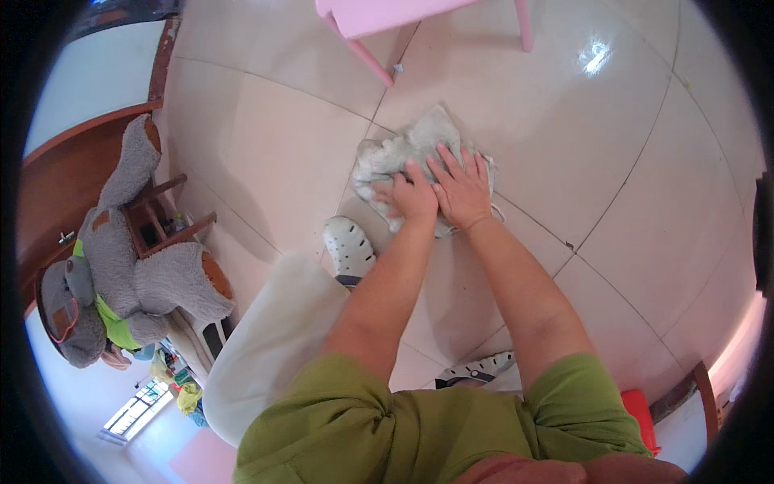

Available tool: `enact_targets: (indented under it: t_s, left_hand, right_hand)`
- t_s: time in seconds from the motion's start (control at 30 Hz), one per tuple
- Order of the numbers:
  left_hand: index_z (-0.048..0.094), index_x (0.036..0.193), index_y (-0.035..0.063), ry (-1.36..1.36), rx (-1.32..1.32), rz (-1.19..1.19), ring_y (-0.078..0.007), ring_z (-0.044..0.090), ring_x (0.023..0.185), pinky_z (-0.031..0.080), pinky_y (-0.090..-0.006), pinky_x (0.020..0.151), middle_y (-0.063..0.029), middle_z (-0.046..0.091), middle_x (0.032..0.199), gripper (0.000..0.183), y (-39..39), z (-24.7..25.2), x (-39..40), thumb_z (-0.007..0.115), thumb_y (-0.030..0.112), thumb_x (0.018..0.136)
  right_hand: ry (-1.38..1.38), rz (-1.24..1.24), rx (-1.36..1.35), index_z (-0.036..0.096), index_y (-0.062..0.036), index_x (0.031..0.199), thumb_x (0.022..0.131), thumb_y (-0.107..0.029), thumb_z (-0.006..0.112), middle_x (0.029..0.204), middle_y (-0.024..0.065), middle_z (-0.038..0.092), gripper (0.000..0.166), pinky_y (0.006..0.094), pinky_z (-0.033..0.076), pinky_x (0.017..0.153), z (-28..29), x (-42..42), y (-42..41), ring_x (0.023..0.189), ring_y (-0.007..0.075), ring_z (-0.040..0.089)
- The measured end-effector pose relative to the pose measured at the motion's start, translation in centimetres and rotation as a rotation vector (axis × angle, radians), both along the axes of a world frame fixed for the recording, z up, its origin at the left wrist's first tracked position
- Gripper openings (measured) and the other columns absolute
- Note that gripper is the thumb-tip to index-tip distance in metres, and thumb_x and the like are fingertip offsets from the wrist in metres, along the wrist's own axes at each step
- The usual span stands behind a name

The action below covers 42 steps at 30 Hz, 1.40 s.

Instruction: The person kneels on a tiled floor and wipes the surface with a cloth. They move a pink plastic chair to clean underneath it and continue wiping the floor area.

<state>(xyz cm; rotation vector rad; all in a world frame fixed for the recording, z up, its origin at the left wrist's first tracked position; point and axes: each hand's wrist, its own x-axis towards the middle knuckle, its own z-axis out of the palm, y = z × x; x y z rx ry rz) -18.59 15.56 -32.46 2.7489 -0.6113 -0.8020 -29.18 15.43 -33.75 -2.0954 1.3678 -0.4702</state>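
Note:
A crumpled, greyish-white cloth (432, 128) lies on the tiled floor in front of me. My left hand (412, 195) presses on its middle, with the fingers apart and somewhat blurred. Beside it, my right hand (464, 189) rests flat on the cloth's right part, palm down and fingers spread. The two hands touch near the thumbs. They hide part of the cloth, and its thin edging loops out at the right.
A pink plastic chair or stool (387, 18) stands ahead, with a small white scrap (398, 68) by its leg. To the left, a large grey teddy bear (112, 260) sits on brown wooden furniture (160, 224). My white clog (349, 247) is near the cloth. A red object (640, 417) is at lower right.

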Motion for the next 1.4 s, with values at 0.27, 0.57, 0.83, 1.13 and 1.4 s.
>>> enact_targets:
  t_s: [0.27,0.57,0.83,1.13,1.4]
  left_hand:
    - [0.022,0.145,-0.0142,-0.171,0.174,-0.434,-0.0561,-0.007,0.143,0.013,-0.0735,0.106,-0.0387,-0.011,0.153,0.115,-7.3,1.9,0.8,0.064,0.067,0.077]
    - [0.044,0.146,0.0125,-0.226,0.949,-1.575,-0.053,0.013,0.142,0.009,-0.0699,0.111,-0.0223,0.031,0.153,0.09,-17.6,1.1,10.5,0.065,0.066,0.077]
    - [0.039,0.145,0.0025,0.216,0.461,-1.289,-0.0438,0.019,0.144,0.004,-0.0758,0.107,-0.0197,0.03,0.153,0.105,-16.3,2.5,12.8,0.076,0.063,0.068]
    - [0.007,0.153,-0.0031,0.24,0.117,-0.864,-0.0495,-0.012,0.145,0.004,-0.0754,0.106,-0.0337,-0.012,0.156,0.121,-9.6,5.7,13.9,0.079,0.05,0.07]
    - [0.014,0.152,-0.0038,0.055,0.099,-0.716,-0.0516,-0.008,0.145,0.007,-0.0734,0.107,-0.0333,-0.007,0.156,0.107,-11.0,4.8,24.3,0.071,0.04,0.073]
  right_hand:
    - [-0.428,-0.161,0.161,0.061,-0.01,0.129,0.092,-0.025,0.054,0.14,0.0084,0.053,0.04,0.0507,0.023,0.116,-0.3,-4.1,-2.4,0.133,0.0368,0.042]
    - [-0.542,-0.627,0.627,0.061,-0.0028,0.126,0.094,-0.037,0.06,0.123,0.0142,0.064,0.047,0.0365,0.044,0.099,13.4,-6.3,-3.5,0.118,0.0254,0.058]
    - [-1.337,-1.086,0.851,0.042,-0.0083,0.143,0.092,-0.046,0.064,0.129,0.0064,0.058,0.067,0.0304,0.046,0.08,16.1,0.6,-17.9,0.108,0.0191,0.058]
    - [-1.331,-1.035,0.715,0.057,-0.0184,0.101,0.089,-0.017,0.064,0.078,-0.005,0.057,0.014,0.0279,0.044,0.064,13.8,3.7,-26.5,0.07,0.0113,0.055]
    - [-1.382,-0.769,0.881,0.061,-0.0104,0.096,0.087,-0.015,0.069,0.078,0.0026,0.058,0.013,0.0323,0.05,0.066,16.6,20.3,-34.6,0.068,0.0146,0.056]
